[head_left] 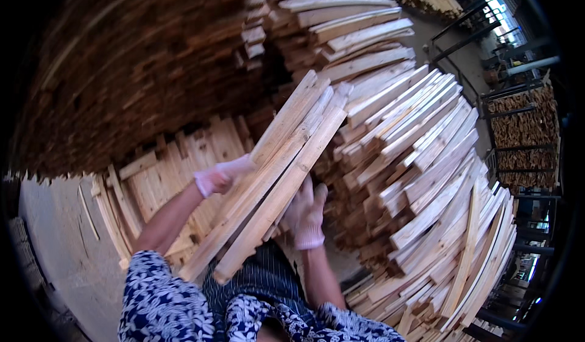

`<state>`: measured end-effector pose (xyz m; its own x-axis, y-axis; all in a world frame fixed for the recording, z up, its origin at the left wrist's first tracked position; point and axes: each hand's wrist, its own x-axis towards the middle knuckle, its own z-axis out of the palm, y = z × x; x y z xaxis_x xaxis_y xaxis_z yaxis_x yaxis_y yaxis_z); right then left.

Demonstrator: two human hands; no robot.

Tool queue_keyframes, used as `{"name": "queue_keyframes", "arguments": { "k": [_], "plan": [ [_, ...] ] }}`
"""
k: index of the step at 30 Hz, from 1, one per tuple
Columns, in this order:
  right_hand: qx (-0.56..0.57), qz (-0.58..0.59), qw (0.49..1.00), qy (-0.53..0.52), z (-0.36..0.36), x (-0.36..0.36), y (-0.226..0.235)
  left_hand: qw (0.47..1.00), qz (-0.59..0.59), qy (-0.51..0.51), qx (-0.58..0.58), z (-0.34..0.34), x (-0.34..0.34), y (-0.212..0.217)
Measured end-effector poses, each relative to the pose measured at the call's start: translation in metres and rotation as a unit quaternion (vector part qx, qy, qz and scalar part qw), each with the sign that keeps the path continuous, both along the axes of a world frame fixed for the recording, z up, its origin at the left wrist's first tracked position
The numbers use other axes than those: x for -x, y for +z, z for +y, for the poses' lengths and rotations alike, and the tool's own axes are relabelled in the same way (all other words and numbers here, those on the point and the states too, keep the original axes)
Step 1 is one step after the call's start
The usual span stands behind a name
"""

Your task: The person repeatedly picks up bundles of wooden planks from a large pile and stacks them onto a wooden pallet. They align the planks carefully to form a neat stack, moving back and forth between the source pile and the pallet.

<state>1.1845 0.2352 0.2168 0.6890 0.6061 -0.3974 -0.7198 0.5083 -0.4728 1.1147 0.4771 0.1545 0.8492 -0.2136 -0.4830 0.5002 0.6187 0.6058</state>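
Observation:
Several long wooden boards (292, 153) are held up aslant in front of my body, lying side by side with a dark gap between some of them. My left hand (224, 174), in a pale pinkish-white glove, presses on their left edge, its fingers blurred at the wood. Against the right edge is my right hand (308, 214), gloved alike, its fingers partly hidden behind the boards. The load is gripped between both hands. Beneath and left of it lies a low layer of boards (213, 144) with a frame-like edge.
To the right rises a large uneven stack of loose boards (420, 177), their ends jutting toward me. A tall, dark wall of stacked wood (140, 68) stands at the far left. Grey floor (58, 220) shows at the left, with a thin strip of wood (88, 213) on it.

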Motion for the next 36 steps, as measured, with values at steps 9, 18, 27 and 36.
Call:
{"name": "queue_keyframes", "arguments": {
  "k": [9,18,27,36],
  "plan": [
    [0.349,-0.144,0.921,0.093,0.038,0.122,-0.044,0.992,0.024,0.115,-0.046,-0.054,0.160,-0.026],
    [0.336,-0.338,0.802,0.359,0.156,0.296,-0.073,0.887,0.131,0.434,-0.086,-0.008,0.400,-0.018],
    [0.394,-0.393,0.716,0.421,0.217,0.305,-0.119,0.762,0.312,0.371,-0.431,0.081,0.440,-0.087],
    [0.652,-0.465,0.454,0.391,0.090,0.208,-0.179,0.640,0.303,0.422,-0.566,0.018,0.449,-0.053]
  ]
}}
